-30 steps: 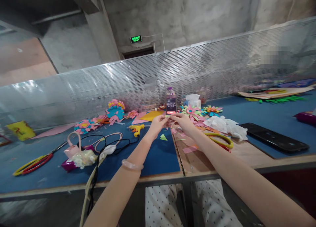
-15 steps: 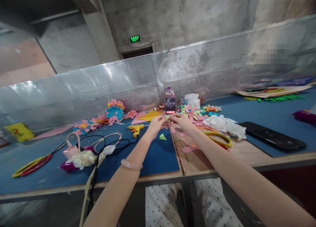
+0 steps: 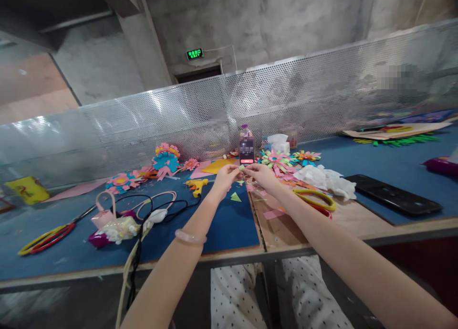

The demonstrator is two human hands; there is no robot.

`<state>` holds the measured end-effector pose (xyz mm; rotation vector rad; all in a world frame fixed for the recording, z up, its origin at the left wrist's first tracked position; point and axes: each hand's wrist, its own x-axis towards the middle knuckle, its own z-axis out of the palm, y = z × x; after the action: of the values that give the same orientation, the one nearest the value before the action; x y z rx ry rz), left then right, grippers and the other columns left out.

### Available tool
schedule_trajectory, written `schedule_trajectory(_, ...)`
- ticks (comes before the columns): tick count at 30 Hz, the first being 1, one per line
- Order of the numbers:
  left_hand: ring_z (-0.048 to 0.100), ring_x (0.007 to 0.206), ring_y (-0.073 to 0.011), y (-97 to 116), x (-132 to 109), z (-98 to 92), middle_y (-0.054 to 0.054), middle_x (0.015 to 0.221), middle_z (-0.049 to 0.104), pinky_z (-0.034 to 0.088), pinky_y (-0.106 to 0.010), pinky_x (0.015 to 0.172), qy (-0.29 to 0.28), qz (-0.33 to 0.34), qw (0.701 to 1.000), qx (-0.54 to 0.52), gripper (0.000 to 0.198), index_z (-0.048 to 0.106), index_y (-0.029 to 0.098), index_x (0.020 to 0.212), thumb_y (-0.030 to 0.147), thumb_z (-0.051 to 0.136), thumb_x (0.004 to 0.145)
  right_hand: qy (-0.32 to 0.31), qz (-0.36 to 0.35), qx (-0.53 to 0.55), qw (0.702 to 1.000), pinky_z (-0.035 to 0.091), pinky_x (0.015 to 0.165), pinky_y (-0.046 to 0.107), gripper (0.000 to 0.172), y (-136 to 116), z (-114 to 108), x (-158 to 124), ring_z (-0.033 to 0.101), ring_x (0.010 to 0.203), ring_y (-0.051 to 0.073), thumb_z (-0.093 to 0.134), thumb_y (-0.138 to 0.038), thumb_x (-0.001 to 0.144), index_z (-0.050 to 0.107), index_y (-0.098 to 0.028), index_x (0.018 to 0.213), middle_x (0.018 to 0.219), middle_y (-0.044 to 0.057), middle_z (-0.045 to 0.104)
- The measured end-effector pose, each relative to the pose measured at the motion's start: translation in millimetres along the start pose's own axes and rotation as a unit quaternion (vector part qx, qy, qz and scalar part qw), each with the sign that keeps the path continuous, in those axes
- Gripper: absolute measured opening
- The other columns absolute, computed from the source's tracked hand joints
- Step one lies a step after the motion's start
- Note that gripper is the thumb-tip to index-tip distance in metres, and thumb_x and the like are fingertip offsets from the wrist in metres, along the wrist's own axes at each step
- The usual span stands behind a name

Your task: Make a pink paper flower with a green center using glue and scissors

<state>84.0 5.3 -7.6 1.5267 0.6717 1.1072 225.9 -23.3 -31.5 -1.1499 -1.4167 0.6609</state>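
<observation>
My left hand [image 3: 225, 180] and my right hand [image 3: 264, 176] meet above the middle of the table, both with their fingertips pinched on a small piece of light green paper [image 3: 242, 167]. Most of that piece is hidden by the fingers. Just below the hands, another green paper piece [image 3: 235, 197] lies on the blue tabletop [image 3: 232, 233]. A yellow hot glue gun [image 3: 196, 186] rests left of my left hand. Upright behind the hands stands a phone [image 3: 246, 151] with its screen lit, in front of a bottle with a purple cap [image 3: 245, 127].
Paper flowers [image 3: 166, 162] stand at the back left, and more paper flowers [image 3: 277, 161] at the back right. Yellow-handled scissors [image 3: 318, 200] lie by my right forearm, near crumpled white tissue [image 3: 327, 182] and a black phone [image 3: 393, 195]. Cables [image 3: 179, 209] and large scissors [image 3: 53, 238] lie left.
My fingers have shifted slightly on the green paper, and my left hand's fingers are drawn closer together. A small green scrap now shows below the hands. The table things stay put.
</observation>
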Motion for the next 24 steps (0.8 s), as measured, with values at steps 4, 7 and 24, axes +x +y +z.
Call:
schedule_trajectory(4, 0.062, 0.063, -0.0119, -1.4, 1.4, -0.3, -0.004, 0.069, 0.064, 0.051, -0.033, 0.074, -0.002, -0.007, 1.0, -0.029, 0.011, 0.059, 0.011, 0.08, 0.019, 0.063, 0.075, 0.025, -0.044, -0.028, 0.998, 0.049, 0.066, 0.03, 0.023, -1.0, -0.6, 0.6, 0.059, 0.069, 0.012, 0.055, -0.033, 0.086, 0.061, -0.012, 0.082, 0.077, 0.0, 0.062)
schedule_trajectory(7, 0.063, 0.066, -0.0119, -3.8, 3.2, -2.3, -0.005, 0.073, 0.065, 0.051, -0.034, 0.077, -0.001, -0.011, 0.999, -0.05, 0.011, 0.058, 0.011, 0.082, 0.02, 0.062, 0.077, 0.048, -0.08, -0.044, 0.995, 0.048, 0.069, 0.031, 0.023, -0.5, -0.1, 1.7, 0.059, 0.07, 0.012, 0.055, -0.034, 0.085, 0.061, -0.013, 0.08, 0.075, 0.0, 0.062)
schedule_trajectory(24, 0.066, 0.073, -0.0162, 1.8, 0.3, -3.1, -0.012, 0.082, 0.07, 0.05, -0.034, 0.081, -0.02, -0.035, 0.998, -0.057, 0.015, 0.064, 0.007, 0.083, 0.019, 0.065, 0.074, 0.113, -0.284, -0.234, 0.923, 0.039, 0.078, 0.033, 0.008, 0.5, 2.9, 1.5, 0.053, 0.082, 0.02, 0.056, -0.017, 0.079, 0.065, -0.018, 0.08, 0.078, 0.005, 0.063)
